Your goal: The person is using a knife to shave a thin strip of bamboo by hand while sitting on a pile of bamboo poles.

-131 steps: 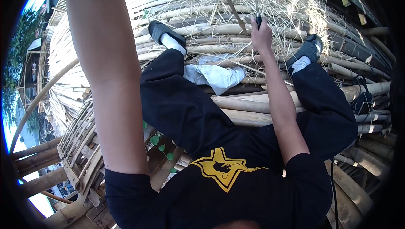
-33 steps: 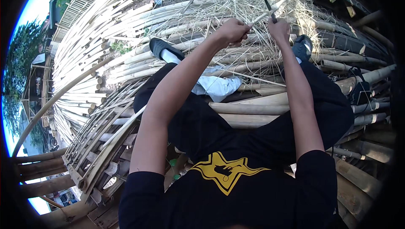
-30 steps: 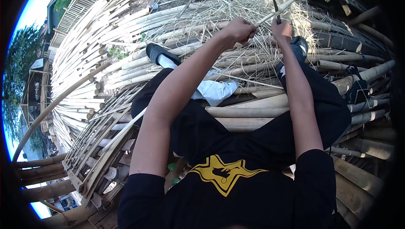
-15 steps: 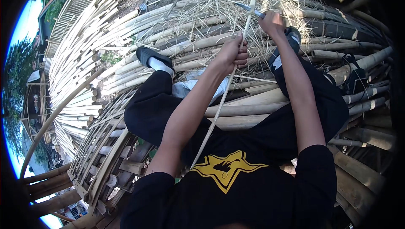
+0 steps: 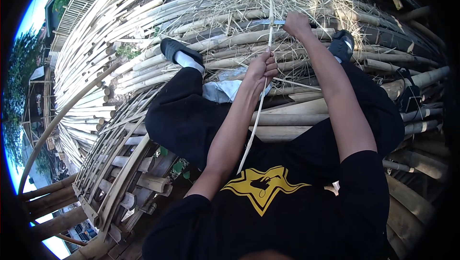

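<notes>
My left hand (image 5: 262, 68) is closed around a long, thin bamboo strip (image 5: 257, 122), which runs from my lap up past the fist to the shavings beyond. In my right hand (image 5: 298, 25) is a knife (image 5: 269, 22), its blade pointing left and lying across the strip above my left fist. Part of its dark handle shows at the right of the hand. Whether the blade's edge bites into the strip, I cannot tell.
Pale shavings (image 5: 235, 13) lie heaped over bamboo poles (image 5: 211, 44) ahead. A white cloth or bag (image 5: 223, 90) sits between my legs. Slatted bamboo (image 5: 112, 169) stands at left, with a curved pole (image 5: 67, 111) beyond. A dark strapped object (image 5: 409, 98) rests on poles at right.
The strip has shifted, its lower end now on my lap and its upper end lower in view. My right hand and the knife have moved slightly left and nearer to me.
</notes>
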The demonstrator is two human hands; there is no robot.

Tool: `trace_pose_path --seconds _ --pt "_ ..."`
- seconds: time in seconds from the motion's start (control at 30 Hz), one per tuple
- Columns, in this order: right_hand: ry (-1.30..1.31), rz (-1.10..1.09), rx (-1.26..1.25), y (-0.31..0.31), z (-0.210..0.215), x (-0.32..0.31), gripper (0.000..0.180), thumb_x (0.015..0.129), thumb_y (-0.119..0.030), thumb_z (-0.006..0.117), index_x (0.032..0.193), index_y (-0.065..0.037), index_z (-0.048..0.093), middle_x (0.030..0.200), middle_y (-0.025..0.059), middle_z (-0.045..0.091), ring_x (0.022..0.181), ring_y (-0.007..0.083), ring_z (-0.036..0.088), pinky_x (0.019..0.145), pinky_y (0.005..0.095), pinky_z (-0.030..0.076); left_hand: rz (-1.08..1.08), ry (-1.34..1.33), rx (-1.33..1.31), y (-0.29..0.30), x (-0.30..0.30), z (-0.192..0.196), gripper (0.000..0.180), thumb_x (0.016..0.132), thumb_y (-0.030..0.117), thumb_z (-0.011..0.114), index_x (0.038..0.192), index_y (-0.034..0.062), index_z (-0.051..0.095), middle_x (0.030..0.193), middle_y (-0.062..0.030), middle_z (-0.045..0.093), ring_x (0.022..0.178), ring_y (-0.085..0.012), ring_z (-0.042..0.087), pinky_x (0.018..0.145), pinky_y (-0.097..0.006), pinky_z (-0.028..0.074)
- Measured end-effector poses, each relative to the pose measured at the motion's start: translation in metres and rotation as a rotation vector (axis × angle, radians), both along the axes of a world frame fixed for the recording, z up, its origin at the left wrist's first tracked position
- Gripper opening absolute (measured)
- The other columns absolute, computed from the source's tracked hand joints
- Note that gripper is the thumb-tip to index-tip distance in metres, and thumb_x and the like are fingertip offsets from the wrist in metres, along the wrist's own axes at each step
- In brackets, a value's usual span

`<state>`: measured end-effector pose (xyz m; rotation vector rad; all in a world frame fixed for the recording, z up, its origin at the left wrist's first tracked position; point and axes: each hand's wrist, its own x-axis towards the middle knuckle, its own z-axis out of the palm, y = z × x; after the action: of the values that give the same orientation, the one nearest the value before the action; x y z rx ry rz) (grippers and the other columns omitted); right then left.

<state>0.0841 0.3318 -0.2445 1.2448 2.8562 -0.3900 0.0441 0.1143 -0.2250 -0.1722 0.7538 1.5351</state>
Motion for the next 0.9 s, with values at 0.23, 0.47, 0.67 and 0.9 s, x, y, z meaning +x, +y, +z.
trace_pose_path --seconds 0.23,0.47,0.67,0.9 --pt "-0.045 0.114 0.027 0.005 0.007 -0.013 0.026 0.072 -0.018 0.055 0.088 0.0 0.066 0.091 0.0219 0.065 0.087 0.0361 0.065 0.075 0.0437 0.052 0.047 -0.034 0.005 -0.009 0.003 0.003 0.019 0.098 0.02 0.04 0.084 0.0066 0.042 0.054 0.0046 0.029 0.038 -0.0044 0.022 0.03 -0.02 0.018" --pt "-0.083 0.086 0.038 -0.011 -0.009 0.03 0.026 0.072 -0.021 0.058 0.084 0.001 0.066 0.083 0.0235 0.065 0.081 0.0379 0.064 0.072 0.0443 0.052 -0.179 0.16 0.062 -0.021 -0.007 -0.013 0.017 0.097 0.019 0.043 0.092 0.0029 0.046 0.059 0.0014 0.039 0.042 -0.0072 0.033 0.036 -0.021 0.033" --pt "0.022 0.164 -0.05 -0.001 -0.005 0.049 0.03 0.069 -0.025 0.06 0.082 0.001 0.065 0.083 0.0207 0.064 0.081 0.0366 0.063 0.074 0.0433 0.051 -0.137 1.345 -0.307 0.012 -0.038 -0.04 0.046 0.092 0.039 0.05 0.114 -0.0012 0.049 0.095 -0.0125 0.059 0.066 -0.019 0.061 0.059 -0.032 0.051" --pt "0.047 0.339 -0.436 0.02 -0.011 0.05 0.058 0.08 -0.057 0.056 0.075 0.0 0.065 0.058 0.0098 0.056 0.056 0.0217 0.052 0.056 0.0332 0.041 -0.664 1.824 0.021 0.069 -0.094 -0.015 0.036 0.088 0.032 0.058 0.104 -0.0007 0.059 0.081 -0.0157 0.066 0.077 -0.0267 0.065 0.07 -0.037 0.049"
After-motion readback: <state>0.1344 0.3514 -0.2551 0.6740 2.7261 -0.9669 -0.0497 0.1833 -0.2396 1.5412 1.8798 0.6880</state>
